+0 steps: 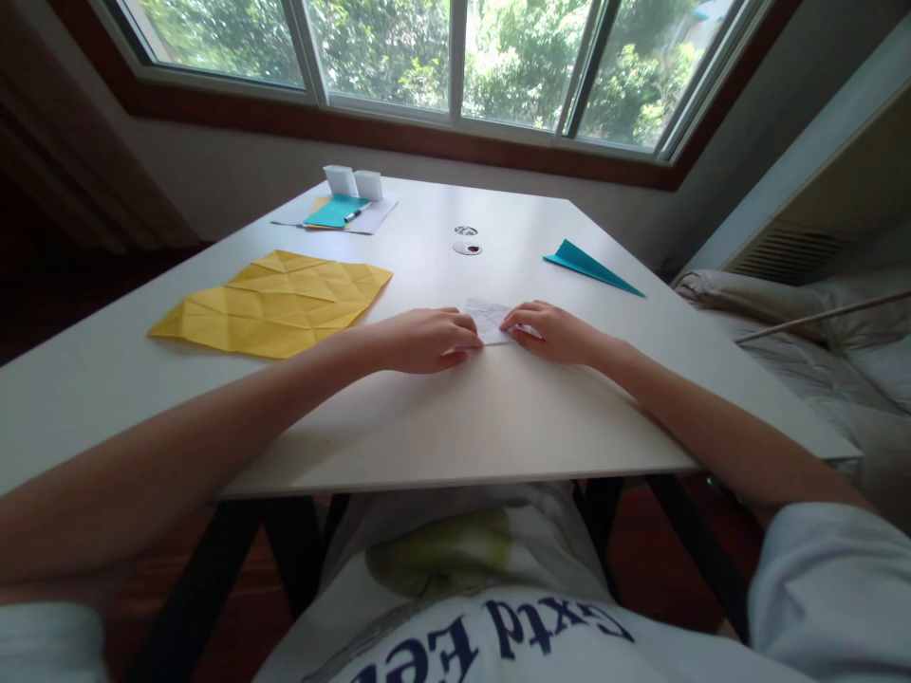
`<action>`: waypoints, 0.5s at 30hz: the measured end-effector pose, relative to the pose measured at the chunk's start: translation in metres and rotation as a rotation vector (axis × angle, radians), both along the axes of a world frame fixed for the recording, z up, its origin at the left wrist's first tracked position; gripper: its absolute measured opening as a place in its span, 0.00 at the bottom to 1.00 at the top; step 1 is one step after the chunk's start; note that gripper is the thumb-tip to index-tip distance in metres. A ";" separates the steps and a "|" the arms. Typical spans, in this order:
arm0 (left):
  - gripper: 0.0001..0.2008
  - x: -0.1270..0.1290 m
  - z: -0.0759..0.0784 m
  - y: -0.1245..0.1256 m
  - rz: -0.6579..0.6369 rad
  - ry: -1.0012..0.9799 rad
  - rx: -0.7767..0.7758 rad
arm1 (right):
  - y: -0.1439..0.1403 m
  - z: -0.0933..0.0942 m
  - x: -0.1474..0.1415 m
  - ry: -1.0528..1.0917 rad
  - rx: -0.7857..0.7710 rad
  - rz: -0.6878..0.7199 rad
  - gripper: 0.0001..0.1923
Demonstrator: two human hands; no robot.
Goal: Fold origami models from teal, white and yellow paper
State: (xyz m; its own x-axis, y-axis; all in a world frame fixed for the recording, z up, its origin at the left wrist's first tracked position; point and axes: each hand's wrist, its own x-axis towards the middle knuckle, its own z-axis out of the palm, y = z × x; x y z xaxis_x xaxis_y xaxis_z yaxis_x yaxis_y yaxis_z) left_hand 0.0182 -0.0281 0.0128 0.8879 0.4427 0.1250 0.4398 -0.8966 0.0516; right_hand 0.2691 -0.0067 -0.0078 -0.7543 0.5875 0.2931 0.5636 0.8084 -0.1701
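The small white paper (488,320) lies flat on the white table (498,417), near its middle and a little toward the person's edge, folded and creased, with both hands pressing on it from either side. In the head view the left hand (425,339) rests palm down on the paper's left edge, its fingers curled close together and the fingertips bearing on the sheet; the right hand (549,331) rests on the right edge in the same way, fingers bunched together and pressed onto the paper, so that only the middle strip of white shows between the two hands. Whether either thumb is tucked under the paper cannot be told. To the left, well apart from the hands, lies a large yellow sheet (274,302) marked all over with fold lines. Farther back on the left are two small white containers (353,181) beside a teal sheet (334,212) lying on a white sheet with a pen (356,214) across it. On the right, toward the far edge, lies a folded teal paper (590,267) with a long point. Two round holes (467,248) sit in the tabletop beyond the hands.
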 end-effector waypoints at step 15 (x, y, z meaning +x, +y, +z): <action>0.14 0.003 0.005 -0.005 0.017 0.083 0.022 | -0.014 0.000 -0.010 -0.104 0.191 0.044 0.14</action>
